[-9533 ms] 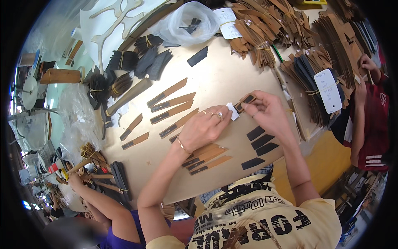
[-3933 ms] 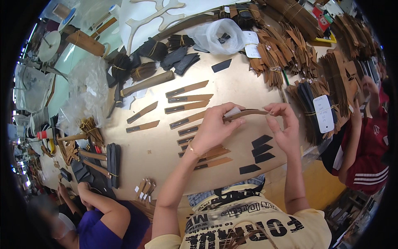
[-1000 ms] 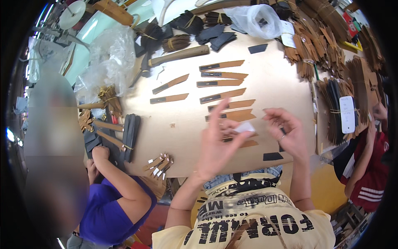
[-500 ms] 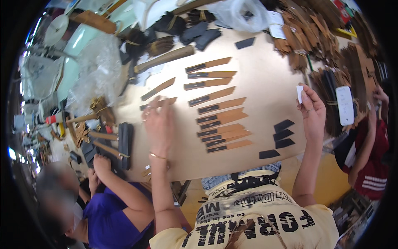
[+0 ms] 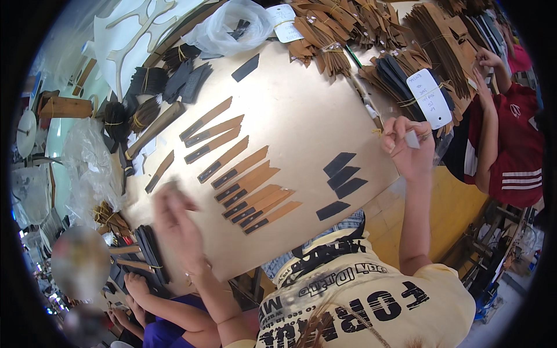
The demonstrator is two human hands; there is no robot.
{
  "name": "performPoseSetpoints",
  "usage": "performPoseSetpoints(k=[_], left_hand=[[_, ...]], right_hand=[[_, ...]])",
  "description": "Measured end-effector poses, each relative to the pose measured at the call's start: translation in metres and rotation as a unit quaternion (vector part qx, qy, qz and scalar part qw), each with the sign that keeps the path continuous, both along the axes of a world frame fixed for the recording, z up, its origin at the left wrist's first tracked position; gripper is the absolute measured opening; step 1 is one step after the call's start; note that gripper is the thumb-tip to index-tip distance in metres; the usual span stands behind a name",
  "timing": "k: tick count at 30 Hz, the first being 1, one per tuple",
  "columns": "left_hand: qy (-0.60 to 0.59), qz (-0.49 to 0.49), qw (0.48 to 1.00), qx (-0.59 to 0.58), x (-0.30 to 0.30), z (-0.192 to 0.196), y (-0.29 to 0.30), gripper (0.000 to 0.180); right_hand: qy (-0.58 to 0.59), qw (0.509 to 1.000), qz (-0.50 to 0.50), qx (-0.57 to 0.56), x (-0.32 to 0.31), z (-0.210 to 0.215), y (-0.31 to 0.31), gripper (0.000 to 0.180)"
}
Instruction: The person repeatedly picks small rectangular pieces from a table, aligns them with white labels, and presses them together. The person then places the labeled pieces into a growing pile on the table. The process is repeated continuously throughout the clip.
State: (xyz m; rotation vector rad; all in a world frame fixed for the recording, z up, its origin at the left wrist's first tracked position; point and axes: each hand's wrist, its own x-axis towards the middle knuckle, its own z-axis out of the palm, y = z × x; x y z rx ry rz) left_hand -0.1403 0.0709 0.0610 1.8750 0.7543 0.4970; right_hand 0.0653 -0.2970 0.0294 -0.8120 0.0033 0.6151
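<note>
My right hand [image 5: 411, 148], raised over the right edge of the table, pinches a small white piece of paper [image 5: 412, 139]. At the left, my left hand [image 5: 177, 223] is smeared by motion above the table; whether its fingers hold anything does not show. Close beyond it lies a single brown strip [image 5: 160, 171] with dark edging. A slanting row of brown leather-like strips [image 5: 232, 158], each with a black piece at its lower left end, runs down the middle of the table. Several dark slanted pieces [image 5: 346, 175] lie right of that row.
Bundles of brown strips [image 5: 331, 29] and a dark bundle with a white tag [image 5: 429, 98] crowd the far right. A clear plastic bag [image 5: 232, 26] and dark bundles line the far side. Co-workers' arms [image 5: 162, 310] show at the left and right [image 5: 487, 127].
The view has turned, so the row appears further left. My left hand has come off the second loose strip's place, and that strip no longer shows there. My right hand keeps the paper.
</note>
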Motion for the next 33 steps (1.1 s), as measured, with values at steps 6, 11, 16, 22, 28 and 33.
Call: performPoseSetpoints(k=[6,11,16,22,28,33], left_hand=[[0.072,-0.352,0.891,-0.275,0.066,0.015,-0.103,0.034],[0.066,-0.381,0.888,-0.249,0.082,0.008,-0.134,0.05],[0.042,-0.391,0.897,-0.201,0.077,0.0,-0.145,0.058],[0.12,-0.294,0.935,-0.156,0.059,-0.014,-0.145,0.041],[0.097,-0.248,0.96,-0.087,0.052,-0.028,-0.147,0.014],[0.089,-0.224,0.969,-0.057,0.058,-0.027,-0.151,0.012]], right_hand=[[-0.131,0.962,0.146,-0.189,-0.013,0.003,0.034,0.031],[-0.094,0.952,0.215,-0.195,-0.028,0.006,0.036,0.041],[-0.084,0.939,0.235,-0.236,-0.039,0.0,0.037,0.033],[-0.097,0.901,0.178,-0.384,-0.035,0.004,0.032,0.016],[-0.257,0.807,0.168,-0.504,-0.029,0.007,0.044,0.015],[-0.275,0.802,0.132,-0.514,-0.032,0.004,0.047,0.015]])
